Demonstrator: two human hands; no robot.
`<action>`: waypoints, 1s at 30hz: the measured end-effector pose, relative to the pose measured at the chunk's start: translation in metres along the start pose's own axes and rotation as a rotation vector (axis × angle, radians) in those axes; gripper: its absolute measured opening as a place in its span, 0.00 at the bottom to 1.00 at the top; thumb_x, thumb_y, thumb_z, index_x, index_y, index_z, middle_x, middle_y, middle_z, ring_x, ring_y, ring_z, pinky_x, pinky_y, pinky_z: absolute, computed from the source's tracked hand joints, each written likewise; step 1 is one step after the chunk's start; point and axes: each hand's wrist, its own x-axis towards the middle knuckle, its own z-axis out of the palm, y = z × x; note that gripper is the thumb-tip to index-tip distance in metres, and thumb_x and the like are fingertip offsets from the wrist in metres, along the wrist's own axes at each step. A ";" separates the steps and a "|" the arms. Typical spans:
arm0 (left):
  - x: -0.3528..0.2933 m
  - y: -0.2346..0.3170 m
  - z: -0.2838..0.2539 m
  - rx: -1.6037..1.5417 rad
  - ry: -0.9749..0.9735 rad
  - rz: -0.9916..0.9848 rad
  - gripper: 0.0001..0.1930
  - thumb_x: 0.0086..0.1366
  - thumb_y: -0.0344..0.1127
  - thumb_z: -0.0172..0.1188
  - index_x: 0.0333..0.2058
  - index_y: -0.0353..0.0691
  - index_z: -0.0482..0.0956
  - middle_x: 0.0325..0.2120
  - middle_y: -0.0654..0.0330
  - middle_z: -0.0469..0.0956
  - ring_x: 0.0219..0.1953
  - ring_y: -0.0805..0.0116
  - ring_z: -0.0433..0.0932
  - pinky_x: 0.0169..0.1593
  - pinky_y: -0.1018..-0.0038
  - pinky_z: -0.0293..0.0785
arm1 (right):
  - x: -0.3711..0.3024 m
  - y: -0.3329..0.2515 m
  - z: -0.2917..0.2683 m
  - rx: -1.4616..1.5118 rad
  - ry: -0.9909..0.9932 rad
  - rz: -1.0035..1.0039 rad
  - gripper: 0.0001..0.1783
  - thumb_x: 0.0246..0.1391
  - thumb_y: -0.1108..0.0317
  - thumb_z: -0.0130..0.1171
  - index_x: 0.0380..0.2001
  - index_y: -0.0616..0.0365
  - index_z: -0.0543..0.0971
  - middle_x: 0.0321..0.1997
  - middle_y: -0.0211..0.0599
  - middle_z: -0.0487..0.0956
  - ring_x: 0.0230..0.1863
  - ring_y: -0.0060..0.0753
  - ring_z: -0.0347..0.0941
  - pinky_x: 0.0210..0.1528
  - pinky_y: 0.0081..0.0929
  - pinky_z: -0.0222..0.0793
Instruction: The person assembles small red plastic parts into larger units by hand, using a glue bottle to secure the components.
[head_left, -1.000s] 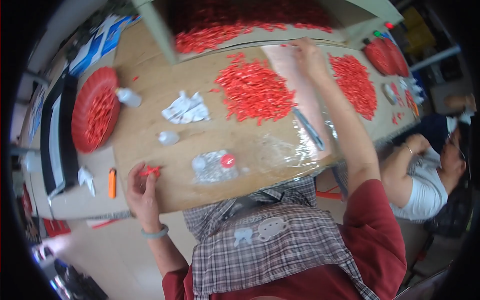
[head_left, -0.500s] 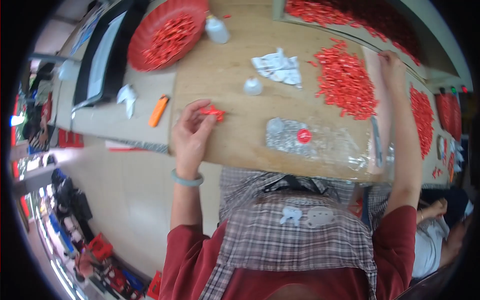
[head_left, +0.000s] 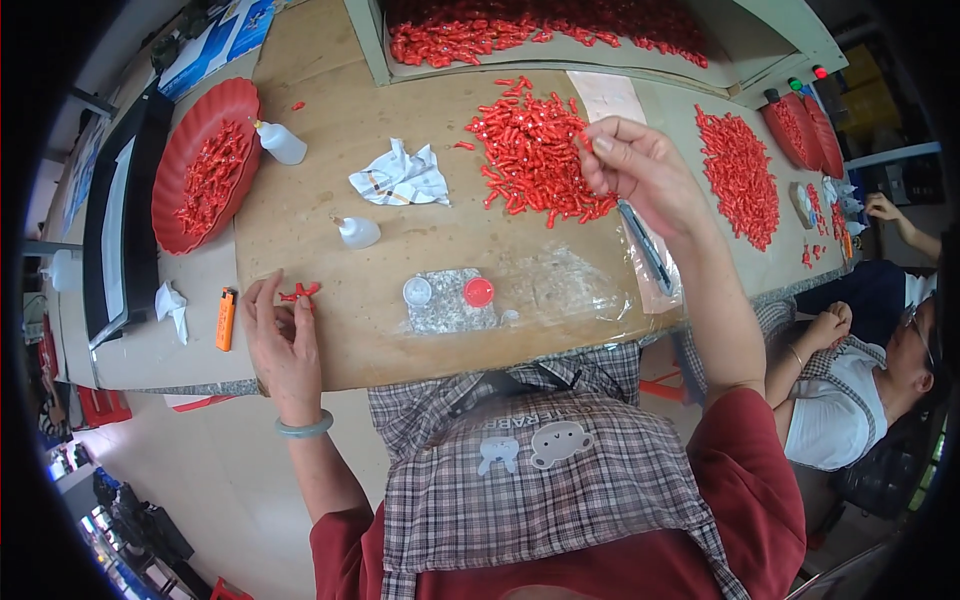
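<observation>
The right hand [head_left: 640, 165] pinches one small red piece off the heap of red pieces [head_left: 535, 150]. Left of the heap, the left hand [head_left: 285, 335] lies flat, fingers together, on a few picked pieces [head_left: 300, 292]. Judging by this, the picking step is underway; next comes carrying it left.

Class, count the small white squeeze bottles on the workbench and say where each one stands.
2. One bottle lies beside the red tray; the other bottle sits below the crumpled paper. More may be hidden.
</observation>
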 end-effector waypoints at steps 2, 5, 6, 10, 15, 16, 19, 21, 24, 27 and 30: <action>-0.005 0.008 -0.003 0.037 0.086 0.052 0.14 0.63 0.25 0.60 0.49 0.35 0.77 0.44 0.57 0.72 0.26 0.76 0.67 0.30 0.79 0.68 | -0.014 0.000 0.015 0.088 -0.027 0.048 0.09 0.63 0.68 0.57 0.41 0.60 0.80 0.30 0.29 0.80 0.29 0.17 0.73 0.34 0.16 0.72; -0.016 0.024 -0.009 0.060 0.208 0.162 0.14 0.64 0.22 0.57 0.49 0.35 0.78 0.44 0.57 0.72 0.27 0.78 0.67 0.28 0.81 0.66 | -0.029 0.002 0.027 0.082 -0.051 0.087 0.09 0.63 0.67 0.57 0.40 0.60 0.82 0.29 0.28 0.79 0.28 0.16 0.73 0.33 0.15 0.71; -0.019 0.033 -0.008 0.025 0.199 0.277 0.13 0.64 0.20 0.57 0.47 0.35 0.78 0.44 0.56 0.73 0.28 0.76 0.68 0.29 0.81 0.66 | -0.032 0.005 0.029 0.087 -0.052 0.093 0.09 0.63 0.67 0.58 0.40 0.61 0.82 0.29 0.28 0.80 0.28 0.15 0.74 0.33 0.15 0.72; -0.030 0.062 0.003 -0.131 0.112 0.433 0.14 0.59 0.15 0.56 0.43 0.32 0.80 0.42 0.53 0.73 0.36 0.68 0.74 0.31 0.79 0.72 | -0.041 0.001 0.044 0.082 -0.032 0.111 0.10 0.63 0.68 0.58 0.41 0.62 0.82 0.31 0.31 0.81 0.28 0.17 0.75 0.34 0.17 0.75; -0.034 0.067 0.016 -0.216 0.021 0.459 0.14 0.56 0.13 0.58 0.41 0.32 0.81 0.42 0.51 0.74 0.41 0.65 0.76 0.33 0.79 0.77 | -0.045 -0.001 0.050 0.086 -0.037 0.114 0.12 0.63 0.68 0.57 0.44 0.64 0.81 0.32 0.35 0.83 0.30 0.21 0.78 0.36 0.19 0.77; -0.035 0.068 0.017 -0.220 0.020 0.463 0.14 0.56 0.13 0.58 0.41 0.32 0.81 0.42 0.51 0.74 0.41 0.65 0.76 0.33 0.79 0.77 | -0.045 -0.001 0.049 0.084 -0.033 0.111 0.12 0.63 0.68 0.57 0.44 0.64 0.81 0.32 0.35 0.83 0.30 0.21 0.78 0.36 0.19 0.77; -0.036 0.069 0.021 -0.248 -0.002 0.438 0.14 0.56 0.13 0.58 0.41 0.32 0.81 0.42 0.51 0.74 0.42 0.61 0.77 0.37 0.76 0.77 | -0.046 0.001 0.043 0.065 0.003 0.093 0.12 0.63 0.69 0.57 0.45 0.64 0.81 0.33 0.36 0.83 0.31 0.22 0.79 0.37 0.20 0.78; -0.036 0.065 0.020 -0.138 0.030 0.508 0.13 0.56 0.13 0.58 0.40 0.31 0.80 0.42 0.50 0.74 0.43 0.57 0.77 0.42 0.71 0.77 | -0.042 0.001 0.037 0.063 0.092 0.084 0.11 0.62 0.70 0.57 0.44 0.65 0.81 0.33 0.36 0.82 0.31 0.23 0.79 0.36 0.20 0.77; -0.049 0.055 0.013 -0.137 0.035 0.494 0.14 0.55 0.13 0.58 0.40 0.31 0.80 0.41 0.49 0.74 0.43 0.55 0.76 0.44 0.69 0.76 | -0.026 0.007 0.007 -0.102 0.190 -0.026 0.09 0.61 0.72 0.58 0.41 0.65 0.81 0.32 0.34 0.82 0.30 0.21 0.78 0.35 0.20 0.75; -0.058 0.044 0.016 -0.138 0.042 0.482 0.15 0.54 0.11 0.55 0.40 0.31 0.80 0.41 0.49 0.74 0.43 0.56 0.76 0.43 0.70 0.76 | -0.008 0.008 -0.040 -0.303 0.375 -0.205 0.07 0.61 0.72 0.59 0.39 0.65 0.81 0.31 0.33 0.82 0.30 0.19 0.76 0.33 0.18 0.73; -0.065 0.034 0.022 -0.162 0.046 0.474 0.17 0.53 0.10 0.52 0.40 0.30 0.80 0.41 0.49 0.74 0.42 0.56 0.76 0.42 0.70 0.76 | 0.004 0.016 -0.085 -0.506 0.519 -0.197 0.06 0.59 0.73 0.60 0.38 0.64 0.82 0.31 0.32 0.82 0.30 0.17 0.75 0.33 0.17 0.72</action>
